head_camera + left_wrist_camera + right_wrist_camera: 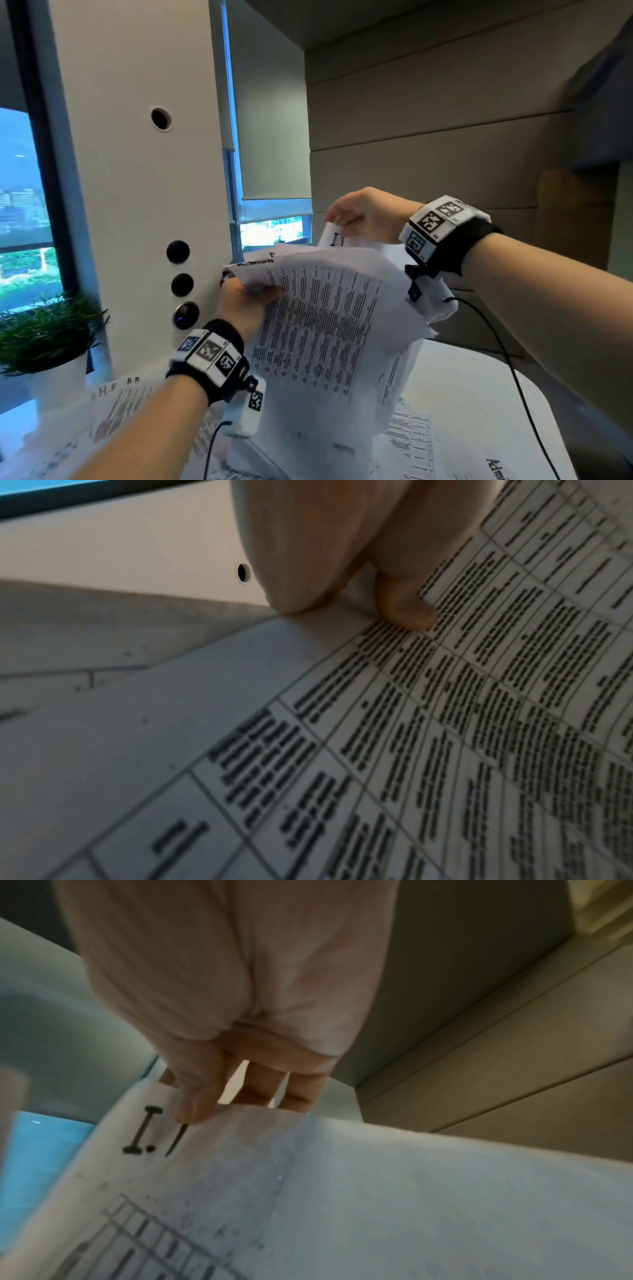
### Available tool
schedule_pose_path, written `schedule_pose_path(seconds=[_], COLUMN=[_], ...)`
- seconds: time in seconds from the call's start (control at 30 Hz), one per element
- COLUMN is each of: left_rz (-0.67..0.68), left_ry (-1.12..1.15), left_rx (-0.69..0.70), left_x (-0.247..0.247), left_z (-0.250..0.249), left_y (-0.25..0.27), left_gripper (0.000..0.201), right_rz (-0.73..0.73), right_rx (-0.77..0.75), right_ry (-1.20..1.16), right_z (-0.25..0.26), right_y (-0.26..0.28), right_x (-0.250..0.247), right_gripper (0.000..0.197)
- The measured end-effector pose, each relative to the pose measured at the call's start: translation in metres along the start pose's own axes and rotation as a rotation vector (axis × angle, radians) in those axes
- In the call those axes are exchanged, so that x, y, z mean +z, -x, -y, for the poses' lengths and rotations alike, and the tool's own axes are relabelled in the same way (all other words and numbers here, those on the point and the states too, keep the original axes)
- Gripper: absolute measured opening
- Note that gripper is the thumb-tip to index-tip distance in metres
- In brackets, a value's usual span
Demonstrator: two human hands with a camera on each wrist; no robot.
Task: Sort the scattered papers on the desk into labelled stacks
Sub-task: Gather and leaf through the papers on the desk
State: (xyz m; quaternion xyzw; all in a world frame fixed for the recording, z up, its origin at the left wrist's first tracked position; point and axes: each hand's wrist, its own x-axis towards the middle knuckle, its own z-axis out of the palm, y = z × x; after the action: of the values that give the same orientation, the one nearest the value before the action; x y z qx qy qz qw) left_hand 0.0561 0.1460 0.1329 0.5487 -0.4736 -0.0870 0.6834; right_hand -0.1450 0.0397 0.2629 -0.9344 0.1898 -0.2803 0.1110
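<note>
Sorting is midway: your left hand (245,301) grips the sheaf (329,318), right hand (368,214) pinching one sheet (212,1150). Read its heading before stacking.

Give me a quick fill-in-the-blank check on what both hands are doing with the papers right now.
1. The left hand grips the raised bundle of papers at its ____ edge.
2. The right hand pinches the top of a sheet headed with the letter ____.
3. The potted plant stands to the ____ of the bundle.

Missing words: left; I; left
</note>
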Motion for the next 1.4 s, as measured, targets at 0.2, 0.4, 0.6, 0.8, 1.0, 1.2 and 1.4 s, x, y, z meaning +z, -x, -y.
schedule_pose_path(seconds=[0.2,0.4,0.6,0.8,1.0,1.2,1.4], left_rz=[0.023,-0.118,-0.420,-0.455,-0.518,-0.303,-0.084], left_ry=[0.074,-0.019,-0.035,0.088,0.151,0.098,0.030], left_rx=[0.016,-0.002,-0.172,-0.232,0.070,0.016,-0.153], left_x=[0.014,0.008,-0.026,-0.018,-0.005,0.019,-0.007], left_z=[-0.007,0.002,0.016,0.022,-0.014,0.024,0.058], left_y=[0.006,0.001,-0.010,-0.012,-0.005,0.032,0.030], left_gripper=[0.025,0.018,0.028,0.029,0.030,0.043,0.067], right_rz=[-0.001,-0.170,-0.064,-0.097,-0.539,-0.461,-0.483], right_rx=[-0.059,0.106,0.480,0.355,0.255,0.401,0.386], right_ry=[-0.171,-0.475,-0.936,-0.665,-0.706,-0.584,-0.804], right_z=[0.011,-0.008,-0.092,-0.067,-0.039,-0.053,-0.064], right_y=[0.000,0.022,0.081,0.071,0.054,0.081,0.099], right_x=[0.014,0.011,0.049,0.108,0.116,0.164,0.172], right_gripper=[0.025,0.024,0.127,0.073,0.028,0.030,0.042])
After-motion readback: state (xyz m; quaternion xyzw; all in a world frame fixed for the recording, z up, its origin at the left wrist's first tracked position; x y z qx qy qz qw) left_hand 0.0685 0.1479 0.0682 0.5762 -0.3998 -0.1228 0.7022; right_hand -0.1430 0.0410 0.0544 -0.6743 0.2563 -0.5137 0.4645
